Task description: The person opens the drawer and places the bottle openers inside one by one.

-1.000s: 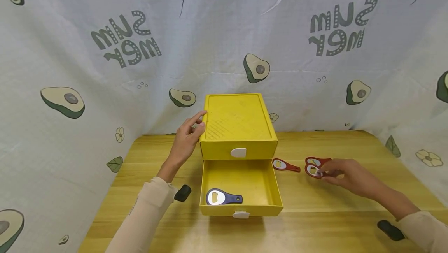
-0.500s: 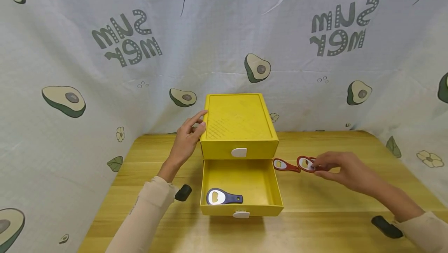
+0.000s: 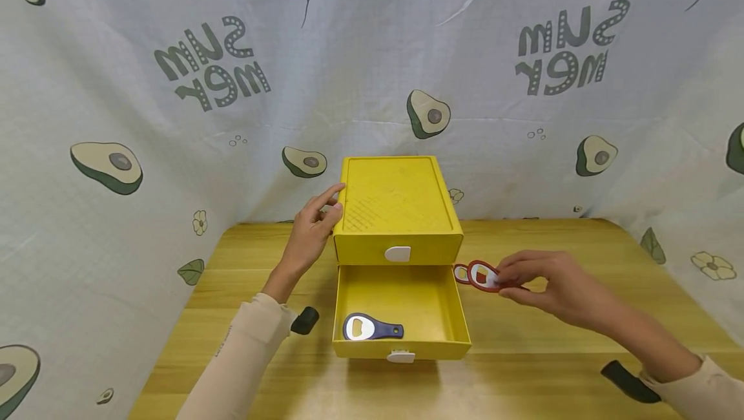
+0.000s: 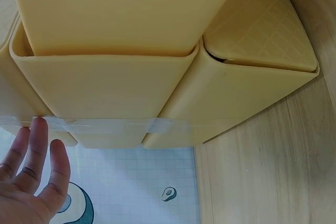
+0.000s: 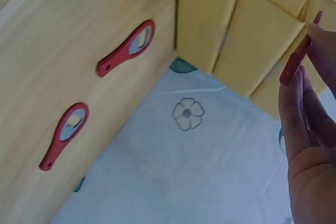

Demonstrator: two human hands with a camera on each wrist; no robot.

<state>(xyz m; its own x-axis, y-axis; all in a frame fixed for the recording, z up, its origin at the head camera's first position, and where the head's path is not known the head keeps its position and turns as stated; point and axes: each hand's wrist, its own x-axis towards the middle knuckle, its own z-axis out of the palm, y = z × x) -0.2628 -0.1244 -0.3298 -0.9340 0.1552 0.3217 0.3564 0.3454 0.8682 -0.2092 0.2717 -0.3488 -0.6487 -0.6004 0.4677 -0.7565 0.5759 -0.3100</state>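
My right hand (image 3: 552, 287) pinches a red bottle opener (image 3: 490, 279) between thumb and fingers, just right of the yellow drawer box (image 3: 398, 194). In the right wrist view that opener (image 5: 298, 56) is seen nearly edge-on. Two more red bottle openers lie on the table there, one nearer the box (image 5: 122, 54) and one farther off (image 5: 59, 137). The head view shows part of the nearer one (image 3: 461, 273) behind the held opener. With loosely bent fingers, my left hand (image 3: 310, 232) rests against the box's left side. A blue bottle opener (image 3: 383, 329) lies inside the pulled-out lower drawer (image 3: 427, 297).
The upper drawer (image 3: 360, 251) is closed, with a white pull tab (image 3: 398, 253). The box stands on a wooden table (image 3: 523, 381), before a pale cloth backdrop (image 3: 360, 52) printed with avocados. Clear tape (image 4: 115, 125) runs across the box sections in the left wrist view.
My right hand has picked up one red bottle opener from beside another and carried it left towards the box. My left hand and the drawers have stayed put.
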